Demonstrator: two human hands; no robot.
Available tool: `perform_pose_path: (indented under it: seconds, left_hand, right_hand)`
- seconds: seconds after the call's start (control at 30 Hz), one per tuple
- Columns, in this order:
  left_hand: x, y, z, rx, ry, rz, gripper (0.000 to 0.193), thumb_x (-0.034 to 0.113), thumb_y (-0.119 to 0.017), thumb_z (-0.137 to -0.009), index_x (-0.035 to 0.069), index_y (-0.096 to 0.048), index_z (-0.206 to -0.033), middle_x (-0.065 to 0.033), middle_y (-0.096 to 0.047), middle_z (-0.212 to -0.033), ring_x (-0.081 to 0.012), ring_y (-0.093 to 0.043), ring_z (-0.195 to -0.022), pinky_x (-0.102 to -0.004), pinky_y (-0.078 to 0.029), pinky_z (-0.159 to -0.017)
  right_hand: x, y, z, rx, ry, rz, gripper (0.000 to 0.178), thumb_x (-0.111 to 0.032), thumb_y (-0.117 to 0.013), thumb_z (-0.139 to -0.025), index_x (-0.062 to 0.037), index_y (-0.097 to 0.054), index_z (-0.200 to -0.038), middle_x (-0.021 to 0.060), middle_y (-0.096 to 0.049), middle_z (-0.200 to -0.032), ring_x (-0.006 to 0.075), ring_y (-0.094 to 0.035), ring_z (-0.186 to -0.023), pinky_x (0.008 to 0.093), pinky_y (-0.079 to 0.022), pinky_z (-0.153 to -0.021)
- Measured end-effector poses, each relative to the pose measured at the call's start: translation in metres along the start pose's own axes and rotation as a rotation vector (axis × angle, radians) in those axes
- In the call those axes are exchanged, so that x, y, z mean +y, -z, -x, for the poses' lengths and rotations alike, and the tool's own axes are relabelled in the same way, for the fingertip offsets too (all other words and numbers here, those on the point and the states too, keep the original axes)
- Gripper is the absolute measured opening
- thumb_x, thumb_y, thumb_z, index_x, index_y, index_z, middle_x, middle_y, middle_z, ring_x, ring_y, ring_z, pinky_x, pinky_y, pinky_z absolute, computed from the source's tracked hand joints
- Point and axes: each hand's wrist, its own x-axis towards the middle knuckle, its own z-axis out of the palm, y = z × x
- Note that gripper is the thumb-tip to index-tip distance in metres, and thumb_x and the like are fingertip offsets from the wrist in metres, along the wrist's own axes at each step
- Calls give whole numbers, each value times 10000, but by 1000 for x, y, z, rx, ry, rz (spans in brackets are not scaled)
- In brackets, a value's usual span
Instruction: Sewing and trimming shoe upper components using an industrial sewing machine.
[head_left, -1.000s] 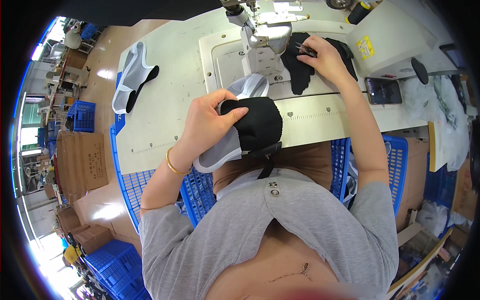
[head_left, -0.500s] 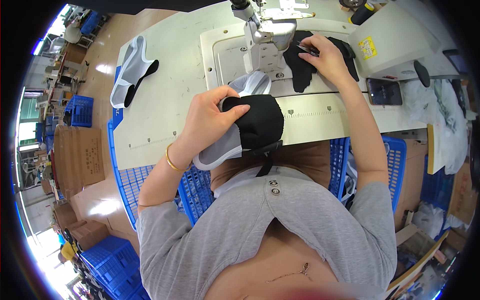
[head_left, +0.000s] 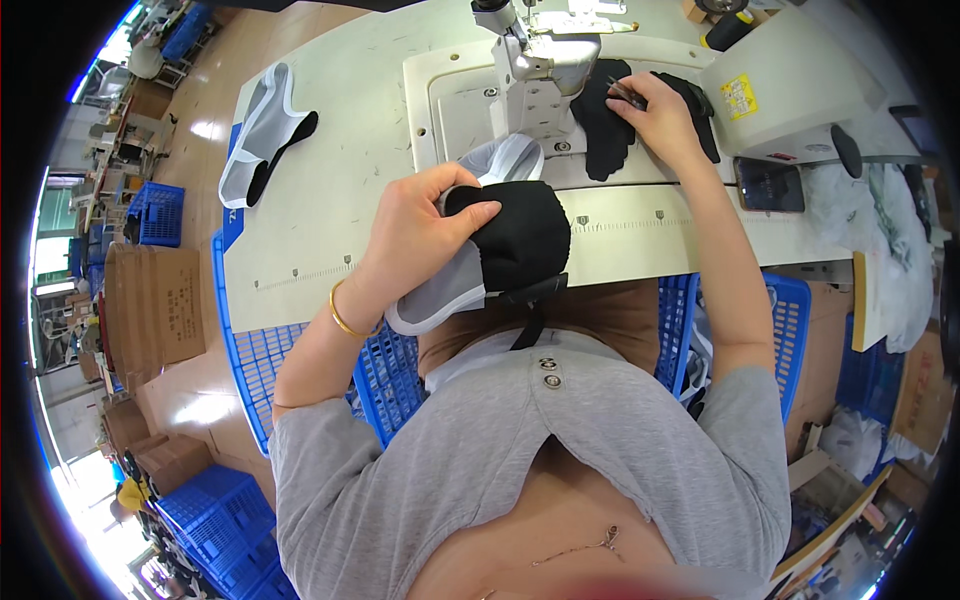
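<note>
My left hand (head_left: 425, 225) is closed on a grey-and-black fabric piece (head_left: 525, 240), thumb on top, at the table's front edge. The piece's black part faces up, and its grey, pale-edged part (head_left: 440, 295) hangs below my wrist. Another grey section (head_left: 510, 160) reaches toward the sewing machine (head_left: 545, 75). To the right of the machine's head, my right hand (head_left: 660, 115) grips small dark thread snips (head_left: 627, 95), blades pointing up and left. Under and beside that hand lie black fabric pieces (head_left: 603, 130). The machine's needle area is mostly hidden.
Another grey-and-black piece (head_left: 265, 135) lies on the table's left side. A phone (head_left: 770, 185) rests by the machine's body (head_left: 810, 85) at right. Blue baskets (head_left: 250, 370) stand under the front edge; a cardboard box (head_left: 155, 315) is on the floor at left.
My right hand has shifted slightly, and the snips have turned a little between its fingers. The left hand keeps its grip, with the black part tilted slightly.
</note>
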Motion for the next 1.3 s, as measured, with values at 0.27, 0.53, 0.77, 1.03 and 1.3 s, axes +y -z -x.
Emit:
perform_pose_path:
  seconds: [0.27, 0.53, 0.77, 1.03, 1.3]
  left_hand:
    - [-2, 0, 1, 10, -7, 6, 170, 152, -762, -807, 22, -670, -866, -16, -597, -616, -48, -478, -554, -248, -411, -512]
    - [-2, 1, 3, 41, 11, -6, 171, 147, -759, -820, 21, -665, -888, -19, -599, -646, -53, -479, -569, -245, -409, -524]
    - [0, -1, 6, 71, 32, 4, 149, 126, -749, -832, 17, -682, -908, -26, -654, -695, -48, -520, -612, -237, -433, -550]
    - [9, 1, 13, 17, -85, 130, 108, 50, -662, -876, -19, -685, -956, -4, -655, -776, -37, -541, -713, -217, -455, -628]
    - [11, 6, 14, -132, 65, 468, 198, 82, -493, -958, -44, -645, -965, 18, -610, -814, -33, -508, -782, -198, -426, -703]
  right_hand:
    - [-3, 1, -1, -25, 22, 46, 168, -190, -711, -832, -56, -647, -911, 69, -628, -843, 253, -605, -815, 368, -471, -721]
    - [-60, 37, 17, 181, 45, -182, 174, -151, -704, -872, -41, -679, -1005, 46, -723, -873, 169, -691, -822, 274, -516, -752]
    - [-159, 50, 66, -427, 86, -1082, 90, -51, -710, -852, 9, -683, -914, 92, -693, -1039, 103, -629, -828, 265, -503, -764]
    - [-166, 13, 71, -293, -29, -704, 75, -44, -687, -858, 15, -644, -873, 60, -660, -1016, 113, -584, -825, 256, -470, -738]
    - [-168, 13, 74, -286, -107, -647, 160, -114, -723, -827, 18, -644, -870, 82, -626, -820, 165, -601, -781, 287, -469, -721]
